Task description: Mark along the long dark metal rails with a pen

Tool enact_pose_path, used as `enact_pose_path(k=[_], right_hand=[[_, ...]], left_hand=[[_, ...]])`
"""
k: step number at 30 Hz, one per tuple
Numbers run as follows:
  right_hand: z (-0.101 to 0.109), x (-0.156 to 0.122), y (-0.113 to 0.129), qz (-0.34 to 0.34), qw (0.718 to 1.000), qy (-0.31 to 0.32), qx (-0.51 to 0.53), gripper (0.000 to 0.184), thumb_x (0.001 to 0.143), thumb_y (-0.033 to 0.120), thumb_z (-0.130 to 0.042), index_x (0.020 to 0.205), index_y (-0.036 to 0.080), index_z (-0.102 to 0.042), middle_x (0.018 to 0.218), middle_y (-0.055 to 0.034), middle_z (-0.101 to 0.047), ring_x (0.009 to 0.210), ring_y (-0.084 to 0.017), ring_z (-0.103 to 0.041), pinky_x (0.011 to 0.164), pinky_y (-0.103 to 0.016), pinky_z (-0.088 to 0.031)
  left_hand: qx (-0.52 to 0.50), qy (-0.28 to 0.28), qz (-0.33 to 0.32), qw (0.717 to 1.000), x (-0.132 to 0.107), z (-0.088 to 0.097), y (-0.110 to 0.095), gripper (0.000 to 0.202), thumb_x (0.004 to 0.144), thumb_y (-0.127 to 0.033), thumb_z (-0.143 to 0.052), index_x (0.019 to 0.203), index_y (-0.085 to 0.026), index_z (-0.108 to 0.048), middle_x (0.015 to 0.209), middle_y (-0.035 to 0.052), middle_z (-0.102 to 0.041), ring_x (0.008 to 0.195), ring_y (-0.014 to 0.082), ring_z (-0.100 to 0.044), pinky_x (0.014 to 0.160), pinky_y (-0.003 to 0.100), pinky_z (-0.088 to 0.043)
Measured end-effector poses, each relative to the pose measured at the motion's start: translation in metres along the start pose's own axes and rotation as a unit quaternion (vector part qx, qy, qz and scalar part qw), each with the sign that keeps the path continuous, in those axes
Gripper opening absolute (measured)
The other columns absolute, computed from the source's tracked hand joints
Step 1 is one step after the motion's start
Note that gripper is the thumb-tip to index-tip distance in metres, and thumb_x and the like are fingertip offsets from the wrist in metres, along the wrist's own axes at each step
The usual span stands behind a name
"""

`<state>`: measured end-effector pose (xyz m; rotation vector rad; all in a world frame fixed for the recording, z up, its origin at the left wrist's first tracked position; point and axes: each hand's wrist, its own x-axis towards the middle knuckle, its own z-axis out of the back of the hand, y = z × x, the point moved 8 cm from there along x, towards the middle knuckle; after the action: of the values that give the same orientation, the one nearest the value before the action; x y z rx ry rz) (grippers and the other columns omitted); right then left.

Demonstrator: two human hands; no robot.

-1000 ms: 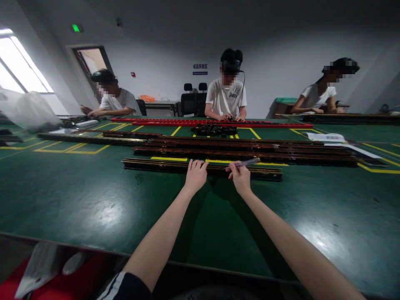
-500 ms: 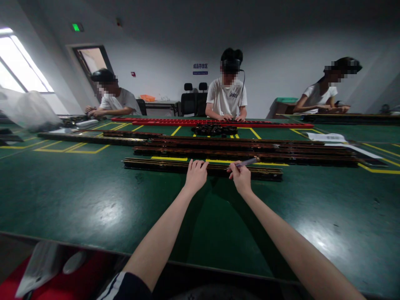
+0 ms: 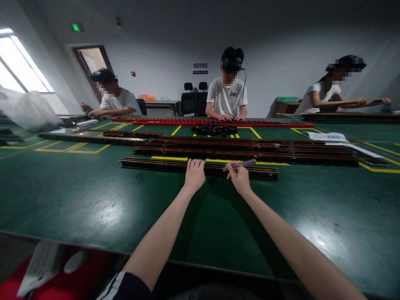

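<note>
A long dark rail (image 3: 156, 164) with thin brassy edges lies crosswise on the green table. My left hand (image 3: 195, 173) is closed over the rail near its middle, fingertips over the far side. To the right, my right hand (image 3: 239, 177) pinches a slim screwdriver (image 3: 245, 163) with a translucent purplish handle. Its handle end points up to the right, and its thin tip slants down left over the rail between my hands. I cannot tell whether the tip touches the rail. Just beyond lies a bundle of similar dark rails (image 3: 281, 152).
Small black parts (image 3: 214, 129) are heaped behind the bundle, before a long red rack (image 3: 162, 122). White papers (image 3: 326, 136) lie at right, and a plastic bag (image 3: 34, 110) stands at left. Three co-workers sit across the green table (image 3: 93, 187), which has yellow markings.
The rail has slid slightly left, and both my hands have shifted left with it. The screwdriver lies a little flatter. The co-worker at right has stretched an arm outward.
</note>
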<state>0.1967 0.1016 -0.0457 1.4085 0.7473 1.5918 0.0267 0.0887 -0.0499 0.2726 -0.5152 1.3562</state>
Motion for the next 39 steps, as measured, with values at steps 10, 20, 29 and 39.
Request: enact_pose_path(k=[10,20,29,39], right_hand=[[0.0086,-0.0003,-0.006,-0.032,0.998,-0.049,0.021,0.054,0.074,0.073,-0.053,0.073,0.019,-0.057,0.067,-0.0072,-0.067,0.043,-0.013,-0.053,0.045,-0.027,-0.045],[0.0055,-0.0007,-0.0035,-0.031,0.999,-0.024,0.027,0.054,0.073,0.073,-0.054,0.072,0.019,-0.056,0.069,-0.0075,-0.067,0.044,-0.012,-0.053,0.042,-0.025,-0.043],[0.006,0.0007,-0.0038,-0.028,0.999,-0.028,0.022,0.052,0.074,0.071,-0.055,0.071,0.019,-0.055,0.066,-0.0064,-0.067,0.042,-0.012,-0.052,0.041,-0.025,-0.042],[0.0052,-0.0007,-0.003,-0.036,0.999,-0.015,0.021,0.053,0.073,0.073,-0.054,0.074,0.02,-0.055,0.068,-0.0067,-0.067,0.044,-0.013,-0.053,0.043,-0.026,-0.041]], left_hand=[[-0.004,0.013,-0.009,1.0,0.0,-0.0012,-0.002,0.051,0.085,-0.002,-0.038,0.13,-0.015,-0.056,0.125,0.0117,-0.062,0.126,0.0258,-0.05,0.118,0.05,-0.027],[-0.005,0.016,-0.013,1.0,-0.0002,-0.002,-0.0016,0.049,0.085,-0.003,-0.038,0.128,-0.016,-0.058,0.123,0.0107,-0.062,0.124,0.0252,-0.051,0.117,0.051,-0.026],[-0.006,0.001,-0.018,1.0,-0.0001,-0.0005,-0.0027,0.051,0.082,-0.001,-0.038,0.126,-0.018,-0.059,0.123,0.0113,-0.062,0.125,0.0257,-0.051,0.117,0.053,-0.028],[-0.005,0.017,-0.013,1.0,-0.0003,-0.001,-0.0033,0.049,0.085,-0.001,-0.037,0.127,-0.014,-0.058,0.122,0.0125,-0.063,0.127,0.0247,-0.051,0.119,0.05,-0.023]])
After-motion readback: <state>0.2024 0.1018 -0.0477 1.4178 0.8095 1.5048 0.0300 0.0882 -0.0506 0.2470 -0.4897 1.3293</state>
